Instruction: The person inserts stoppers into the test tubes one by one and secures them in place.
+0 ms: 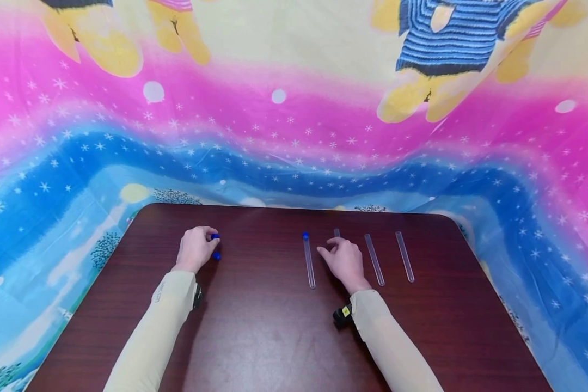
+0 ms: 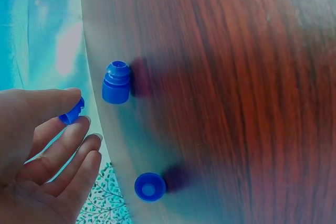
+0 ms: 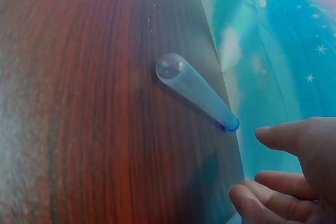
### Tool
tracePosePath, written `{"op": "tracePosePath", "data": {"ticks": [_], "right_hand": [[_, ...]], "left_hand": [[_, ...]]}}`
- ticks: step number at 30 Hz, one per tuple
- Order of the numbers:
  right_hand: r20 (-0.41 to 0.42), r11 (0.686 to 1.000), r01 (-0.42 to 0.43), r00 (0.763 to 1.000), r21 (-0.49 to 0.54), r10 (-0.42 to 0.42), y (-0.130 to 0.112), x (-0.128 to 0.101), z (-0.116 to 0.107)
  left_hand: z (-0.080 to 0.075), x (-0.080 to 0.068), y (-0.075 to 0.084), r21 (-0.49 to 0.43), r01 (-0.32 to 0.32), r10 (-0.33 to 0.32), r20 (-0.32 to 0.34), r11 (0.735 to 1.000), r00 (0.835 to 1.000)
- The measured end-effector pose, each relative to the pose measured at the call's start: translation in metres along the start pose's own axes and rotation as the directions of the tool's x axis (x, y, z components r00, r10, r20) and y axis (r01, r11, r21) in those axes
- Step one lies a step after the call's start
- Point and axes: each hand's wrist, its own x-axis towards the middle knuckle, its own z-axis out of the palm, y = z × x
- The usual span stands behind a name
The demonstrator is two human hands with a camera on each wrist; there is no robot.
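A dark wooden table (image 1: 274, 337) carries four clear tubes lying lengthwise front to back. The capped tube (image 1: 308, 261) points its blue end away. Beside it, the right hand (image 1: 345, 261) rests with loose fingers over another tube. The left hand (image 1: 195, 249) pinches a blue cap (image 2: 72, 112); two more caps (image 2: 116, 82) lie close.

The dark wooden table (image 1: 274, 337) bears four clear tubes (image 1: 374, 260) and loose blue caps (image 2: 116, 83).
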Motion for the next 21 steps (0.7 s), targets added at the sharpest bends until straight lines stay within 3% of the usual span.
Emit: {"op": "tracePosePath", "data": {"ticks": [14,21], "right_hand": [[-0.042,1.000,0.020,0.999,-0.002,-0.021,0.004,-0.003,-0.012],[-0.037,1.000,-0.022,0.999,0.006,0.022,0.009,-0.003,-0.019]], "left_hand": [[0.001,-0.001,0.003,0.007,-0.041,0.041,-0.016,0.999,0.999],[0.001,-0.001,0.007,0.019,-0.074,0.075,-0.027,0.997,0.997]]}}
